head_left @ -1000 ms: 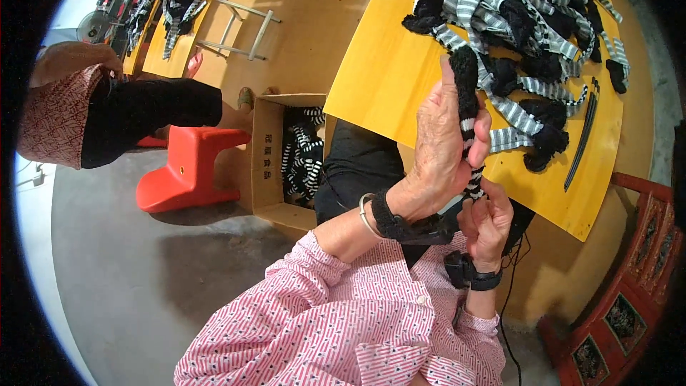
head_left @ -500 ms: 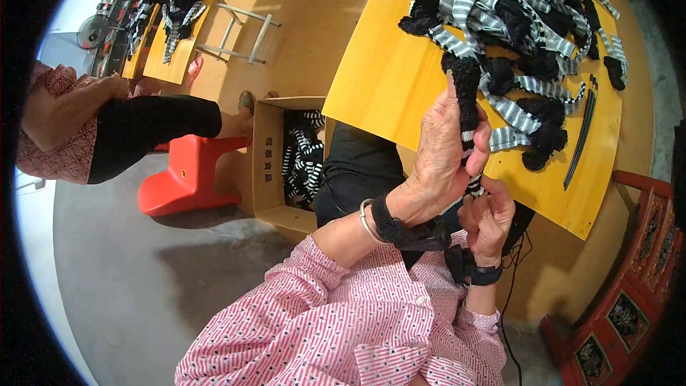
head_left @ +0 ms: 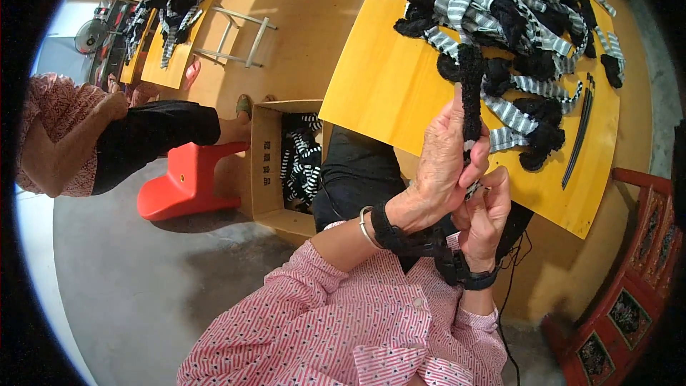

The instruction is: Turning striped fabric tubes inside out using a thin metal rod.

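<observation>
A sock [head_left: 470, 89] stands up from my hands, its fuzzy black part pointing away from me over the near edge of the table. My left hand [head_left: 437, 164] is closed round its lower part, fingers wrapped across the front. Just below, my right hand [head_left: 484, 214] pinches the striped black-and-white end, mostly hidden by the fingers. Beyond them a heap of socks [head_left: 500, 7], grey-and-white striped with fuzzy black parts, covers the far side of the yellow table [head_left: 368, 78]. Several thin black rods [head_left: 580, 129] lie at the right of the heap.
Left of my legs, an open cardboard box [head_left: 261, 164] contains black-and-white striped socks [head_left: 304, 164]. Beside it is a red plastic stool [head_left: 189, 182]. A person [head_left: 68, 132] is at the far left. A carved red wooden piece of furniture [head_left: 629, 279] stands at right.
My right hand has shifted up slightly toward the left hand, and less of the striped end shows. My left hand keeps its hold on the sock.
</observation>
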### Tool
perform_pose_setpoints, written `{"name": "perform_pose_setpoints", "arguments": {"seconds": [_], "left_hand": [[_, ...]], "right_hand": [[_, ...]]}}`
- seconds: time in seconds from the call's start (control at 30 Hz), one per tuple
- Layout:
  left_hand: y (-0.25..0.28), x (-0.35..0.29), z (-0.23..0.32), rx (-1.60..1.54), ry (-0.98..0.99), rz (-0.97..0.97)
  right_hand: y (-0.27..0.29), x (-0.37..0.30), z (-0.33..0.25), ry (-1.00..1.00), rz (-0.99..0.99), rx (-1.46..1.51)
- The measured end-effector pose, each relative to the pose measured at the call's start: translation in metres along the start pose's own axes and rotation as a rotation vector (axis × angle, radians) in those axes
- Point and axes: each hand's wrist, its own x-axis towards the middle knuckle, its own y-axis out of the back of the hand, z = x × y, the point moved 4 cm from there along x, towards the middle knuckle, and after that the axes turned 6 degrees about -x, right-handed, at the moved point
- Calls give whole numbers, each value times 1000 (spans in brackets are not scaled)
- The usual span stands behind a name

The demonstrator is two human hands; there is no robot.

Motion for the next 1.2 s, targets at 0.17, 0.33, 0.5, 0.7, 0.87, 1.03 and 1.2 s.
{"name": "perform_pose_setpoints", "arguments": {"seconds": [0.17,0.33,0.5,0.7,0.87,1.03,1.2], "left_hand": [[2,2,2,10,23,-8],[9,2,1,-15,69,-24],[-6,7,15,46,45,-40],[-8,16,37,57,-163,-182],[4,22,41,200,-266,-339],[8,20,43,179,-317,-214],[10,21,45,165,-380,-214]], "right_hand": [[-7,1,0,6,29,-36],[-3,1,-5,14,23,-131],[10,1,-8,-70,-9,-73],[18,-1,-2,-163,-92,43],[19,0,-1,-242,-145,66],[17,-4,1,-195,-150,50],[14,-7,3,-177,-141,60]]}}
